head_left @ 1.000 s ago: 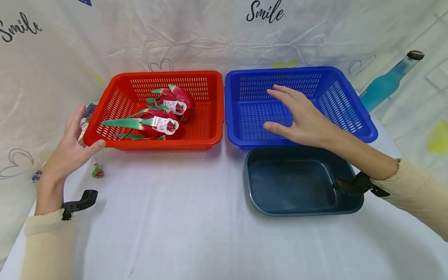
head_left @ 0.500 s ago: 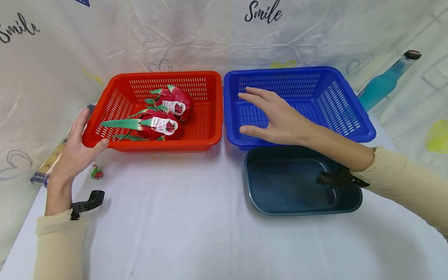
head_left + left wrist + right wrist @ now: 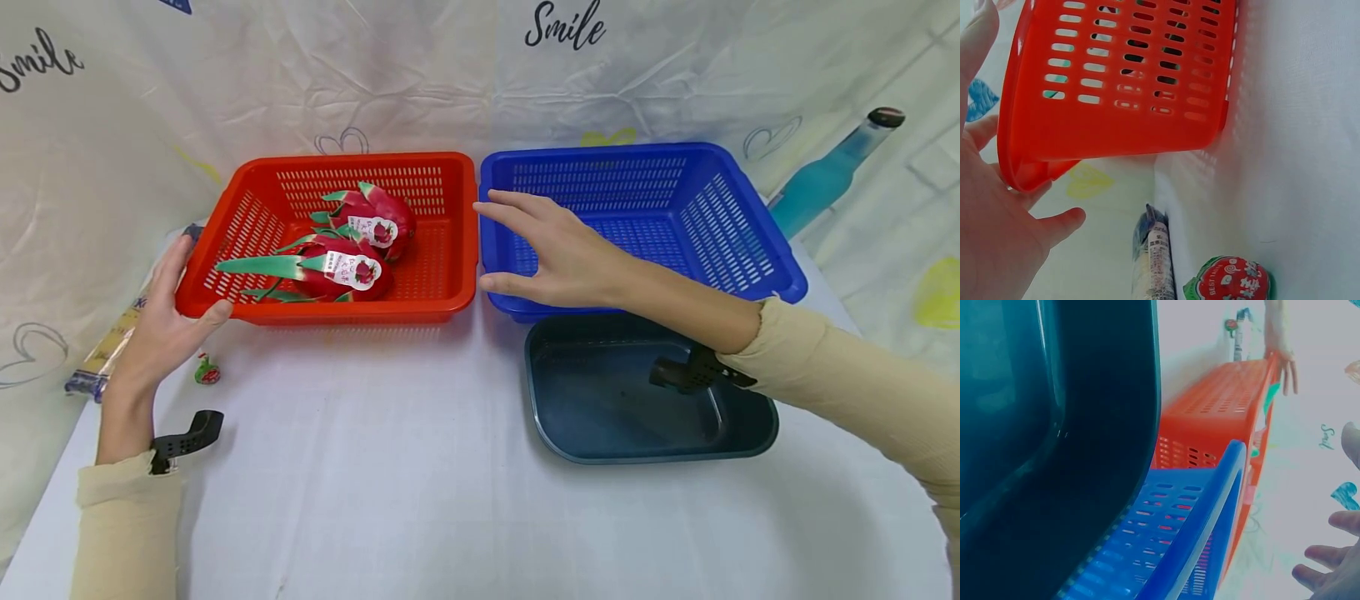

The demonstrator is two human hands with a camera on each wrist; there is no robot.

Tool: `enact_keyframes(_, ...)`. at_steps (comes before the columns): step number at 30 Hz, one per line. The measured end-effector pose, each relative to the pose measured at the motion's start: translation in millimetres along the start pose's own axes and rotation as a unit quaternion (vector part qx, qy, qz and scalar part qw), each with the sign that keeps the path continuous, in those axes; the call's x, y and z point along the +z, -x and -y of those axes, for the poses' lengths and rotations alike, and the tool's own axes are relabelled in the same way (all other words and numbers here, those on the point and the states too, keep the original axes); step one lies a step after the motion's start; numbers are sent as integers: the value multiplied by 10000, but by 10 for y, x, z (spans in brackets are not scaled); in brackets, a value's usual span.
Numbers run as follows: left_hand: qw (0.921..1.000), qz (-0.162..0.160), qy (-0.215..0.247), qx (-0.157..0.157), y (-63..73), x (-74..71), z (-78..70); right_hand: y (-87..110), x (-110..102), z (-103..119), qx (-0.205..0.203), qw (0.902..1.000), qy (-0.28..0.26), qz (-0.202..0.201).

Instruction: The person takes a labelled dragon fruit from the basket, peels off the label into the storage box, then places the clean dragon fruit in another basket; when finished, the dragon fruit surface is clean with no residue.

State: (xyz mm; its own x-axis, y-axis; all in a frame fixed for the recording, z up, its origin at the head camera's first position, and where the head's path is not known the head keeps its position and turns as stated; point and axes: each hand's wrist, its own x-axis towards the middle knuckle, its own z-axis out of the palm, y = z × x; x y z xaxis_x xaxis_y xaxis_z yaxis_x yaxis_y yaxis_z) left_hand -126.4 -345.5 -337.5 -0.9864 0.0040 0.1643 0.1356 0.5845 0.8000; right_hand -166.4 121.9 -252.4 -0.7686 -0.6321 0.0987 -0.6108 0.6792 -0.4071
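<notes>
In the head view my left hand [image 3: 153, 329] lies along the left end of the red basket [image 3: 431, 312], fingers along its outside and thumb at the front corner. The left wrist view shows its fingers right at the basket's rim, not curled round it. Two dragon fruits, a front one [image 3: 318, 287] with a long green leaf and a rear one [image 3: 395, 208], lie inside, each with a white label. My right hand [image 3: 562, 250] is held over the left part of the blue basket [image 3: 738, 242], fingers spread and holding nothing. Its fingertips point at the red basket's right rim.
A dark green tub [image 3: 592, 457] stands in front of the blue basket, under my right forearm. Behind on the right leans a bottle [image 3: 813, 192] of blue liquid. A small wrapped lollipop-like candy [image 3: 207, 370] and a long printed packet [image 3: 105, 358] lie at left.
My right hand has moved left across the blue basket to the red basket's edge. My left hand has shifted slightly right, against the red basket's end. The baskets and fruits stay put.
</notes>
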Motion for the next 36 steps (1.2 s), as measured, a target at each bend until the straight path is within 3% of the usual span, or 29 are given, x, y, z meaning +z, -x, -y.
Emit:
enact_keyframes(11, 9997, -32, -216, -145, -17, 2, 37, -230, 79, 149, -101, 9994, -133, 298)
enact_keyframes(26, 9983, -26, -497, -318, -17, -13, 75, -593, 144, 440, -523, 9965, 6, 648)
enact_keyframes(36, 9963, 5, -720, -469, 0, -24, 88, -888, 138, 546, -852, 9922, -266, 874)
